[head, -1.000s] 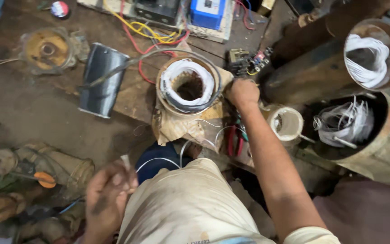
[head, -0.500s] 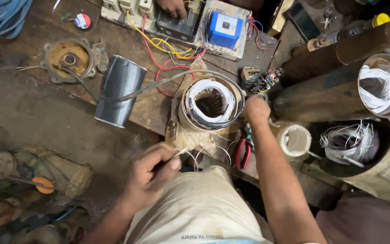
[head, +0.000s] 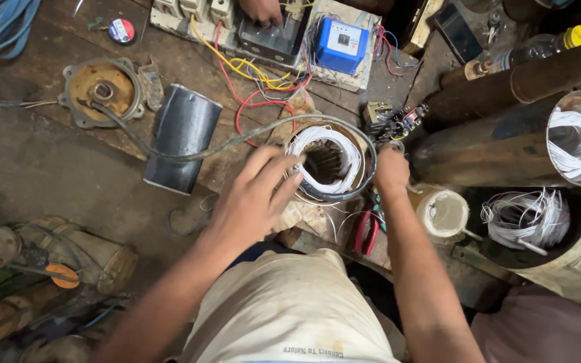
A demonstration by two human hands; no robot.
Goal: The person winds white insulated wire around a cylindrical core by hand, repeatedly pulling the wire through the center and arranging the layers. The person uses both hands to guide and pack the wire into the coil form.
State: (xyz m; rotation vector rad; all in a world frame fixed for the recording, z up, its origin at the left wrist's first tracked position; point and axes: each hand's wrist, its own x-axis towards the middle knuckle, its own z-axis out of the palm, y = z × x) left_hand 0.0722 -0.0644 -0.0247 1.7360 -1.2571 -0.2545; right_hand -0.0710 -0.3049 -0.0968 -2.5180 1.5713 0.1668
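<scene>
A round motor stator (head: pixel 329 165) stands upright in front of me, with white wire coils around its open top and a grey cable looped on its rim. My left hand (head: pixel 253 195) reaches over its left edge, fingers spread, fingertips touching the white winding. My right hand (head: pixel 391 169) rests against the stator's right side, fingers curled on the rim and cable; what it grips is partly hidden.
A black cylinder (head: pixel 183 138) lies to the left. A blue box (head: pixel 341 44) and coloured wires sit on a board behind, where another person's hand (head: pixel 261 10) works. Rusty motor housings (head: pixel 539 222) with white wire crowd the right. Red-handled pliers (head: pixel 366 232) lie below.
My left hand rose from near my lap up to the stator's left rim and opened its fingers. The view shifted, so the stator now sits lower in frame. My right hand stays on its right side.
</scene>
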